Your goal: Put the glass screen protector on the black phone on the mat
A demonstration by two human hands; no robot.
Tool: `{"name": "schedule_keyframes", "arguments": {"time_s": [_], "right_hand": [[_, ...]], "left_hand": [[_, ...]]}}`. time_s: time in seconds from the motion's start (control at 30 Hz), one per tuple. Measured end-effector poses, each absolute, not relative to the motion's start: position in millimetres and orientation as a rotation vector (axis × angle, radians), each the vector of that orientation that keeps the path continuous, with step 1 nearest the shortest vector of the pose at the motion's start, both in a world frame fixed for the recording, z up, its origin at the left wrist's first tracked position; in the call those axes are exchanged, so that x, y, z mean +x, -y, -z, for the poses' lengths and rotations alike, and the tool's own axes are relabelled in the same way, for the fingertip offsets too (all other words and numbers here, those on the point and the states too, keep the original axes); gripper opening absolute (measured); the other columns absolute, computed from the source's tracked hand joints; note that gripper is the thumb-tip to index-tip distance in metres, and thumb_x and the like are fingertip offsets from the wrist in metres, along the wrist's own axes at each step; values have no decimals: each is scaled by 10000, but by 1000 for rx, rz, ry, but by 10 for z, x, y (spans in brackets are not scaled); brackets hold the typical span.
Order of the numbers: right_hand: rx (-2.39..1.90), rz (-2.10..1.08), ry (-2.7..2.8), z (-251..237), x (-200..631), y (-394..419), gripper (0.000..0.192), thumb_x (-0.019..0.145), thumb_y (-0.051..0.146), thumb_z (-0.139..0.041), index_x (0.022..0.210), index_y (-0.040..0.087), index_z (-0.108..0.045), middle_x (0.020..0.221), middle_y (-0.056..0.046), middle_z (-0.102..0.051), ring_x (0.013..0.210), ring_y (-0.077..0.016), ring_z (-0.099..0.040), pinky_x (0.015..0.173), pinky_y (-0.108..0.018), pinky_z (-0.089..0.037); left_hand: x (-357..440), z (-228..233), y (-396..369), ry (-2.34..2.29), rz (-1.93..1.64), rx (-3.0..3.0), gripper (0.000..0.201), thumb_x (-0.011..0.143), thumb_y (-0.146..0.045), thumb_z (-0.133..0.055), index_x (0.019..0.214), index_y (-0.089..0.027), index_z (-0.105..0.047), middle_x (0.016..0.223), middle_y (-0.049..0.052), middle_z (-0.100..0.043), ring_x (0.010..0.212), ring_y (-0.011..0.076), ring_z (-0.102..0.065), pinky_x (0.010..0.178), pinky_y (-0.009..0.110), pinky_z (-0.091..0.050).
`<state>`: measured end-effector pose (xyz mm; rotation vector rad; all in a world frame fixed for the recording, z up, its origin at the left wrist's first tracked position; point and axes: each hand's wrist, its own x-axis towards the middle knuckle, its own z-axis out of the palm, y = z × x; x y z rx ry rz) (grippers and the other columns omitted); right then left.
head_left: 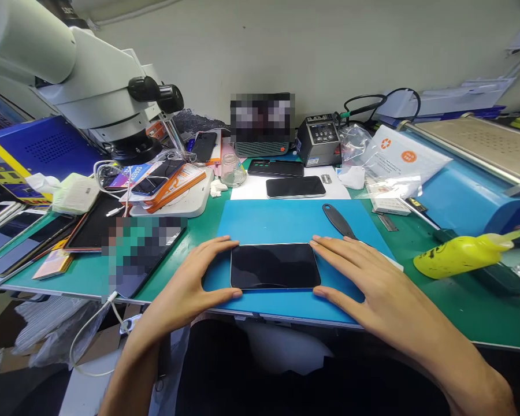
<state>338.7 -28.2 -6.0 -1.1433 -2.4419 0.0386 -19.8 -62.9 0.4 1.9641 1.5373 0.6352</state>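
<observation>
A smartphone (275,266) with a dark screen lies sideways, face up, at the front of the blue mat (260,222). My left hand (195,277) grips its left end, fingertips at the far corner and thumb at the near one. At the opposite end, my right hand (372,283) grips the right corners the same way. A black-handled tool (338,221) lies beyond my right fingers, its far end hidden by that hand. Behind the mat rests a second smartphone (295,186) on white paper, with a black phone case (276,168) further back.
A microscope (99,86) rises at the left over stacked boxes (177,188). Another phone (149,260) with a cable plugged in lies left of the mat. A yellow bottle (459,255) lies to the right, before a blue machine (463,202). A glass jar (233,170) stands behind.
</observation>
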Motion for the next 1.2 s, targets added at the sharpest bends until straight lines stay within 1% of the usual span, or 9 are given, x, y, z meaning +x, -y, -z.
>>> {"name": "schedule_keyframes", "arguments": {"time_s": [0.13,0.3,0.43,0.63,0.7,0.8,0.9,1.0,1.2], "right_hand": [[-1155,-57,2452,35,3373,301,621,1048,557,-612,1591,265,-542,1604,-73,-610,1483,-357,-567,1246,-583,-467],[-1187,-112,2475,-20,3350,331,621,1043,525,-644,1599,273,-532,1615,-80,-598,1501,-340,-549,1264,-574,-449],[-1214,-164,2496,-64,3340,359,585,1051,493,-646,1589,291,-540,1638,-68,-574,1530,-324,-518,1290,-585,-413],[-1273,-183,2444,-71,3329,390,719,1030,531,-665,1640,225,-439,1631,-103,-577,1516,-322,-537,1281,-577,-433],[-1251,-172,2446,-75,3329,395,670,1031,505,-673,1610,230,-474,1619,-98,-590,1514,-314,-540,1282,-574,-431],[-1213,-157,2450,-94,3335,404,561,1021,465,-697,1524,258,-564,1614,-86,-595,1514,-309,-537,1276,-581,-438],[-1166,-139,2474,-113,3348,411,438,1014,435,-711,1410,260,-647,1601,-87,-607,1506,-307,-543,1286,-597,-420],[-1122,-130,2497,-120,3363,414,372,1014,408,-715,1352,257,-676,1588,-92,-617,1504,-303,-542,1283,-599,-420],[-1097,-109,2534,-112,3370,416,376,1022,427,-705,1366,275,-685,1597,-88,-609,1506,-309,-536,1259,-616,-442]], "left_hand": [[-230,7,637,-1505,-599,2005,715,960,-512,-763,1599,-465,-448,1701,7,-458,1612,309,-374,1338,532,-308],[-246,67,646,-1537,-605,2081,684,962,-526,-743,1586,-450,-473,1667,25,-491,1571,354,-429,1302,554,-369],[-232,138,614,-1532,-645,2244,632,964,-540,-716,1551,-439,-503,1631,45,-480,1546,373,-428,1304,594,-332],[-203,204,620,-1536,-630,2305,711,967,-567,-709,1591,-434,-395,1650,41,-462,1565,365,-389,1308,582,-294],[-201,211,634,-1540,-666,2295,700,949,-588,-734,1556,-430,-424,1626,42,-496,1544,364,-418,1292,580,-315],[-198,213,647,-1513,-718,2290,559,961,-579,-727,1462,-448,-515,1587,18,-548,1504,354,-472,1262,569,-354],[-193,217,646,-1508,-717,2294,450,983,-568,-697,1408,-476,-582,1611,-11,-536,1485,360,-497,1228,569,-396],[-192,237,631,-1502,-720,2300,449,977,-580,-697,1406,-483,-602,1627,-30,-548,1520,374,-468,1234,593,-393],[-203,252,608,-1472,-676,2330,470,965,-594,-720,1401,-452,-621,1578,-29,-626,1555,365,-452,1224,600,-430]]}}
